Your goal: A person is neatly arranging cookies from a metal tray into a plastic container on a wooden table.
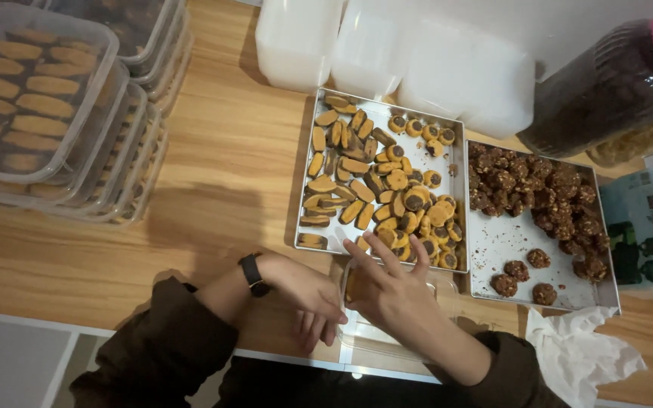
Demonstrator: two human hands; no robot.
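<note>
Both hands loose-fingered, unclamped over clear container on wooden table beside cookie tray.

Clear plastic container, one cookie inside

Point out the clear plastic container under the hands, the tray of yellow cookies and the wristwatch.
clear plastic container [387,338], head view, on its bare near rim below the right hand.
tray of yellow cookies [456,155], head view, on a bare patch near its right wall.
wristwatch [252,273], head view, on the black band at the left wrist.
</note>
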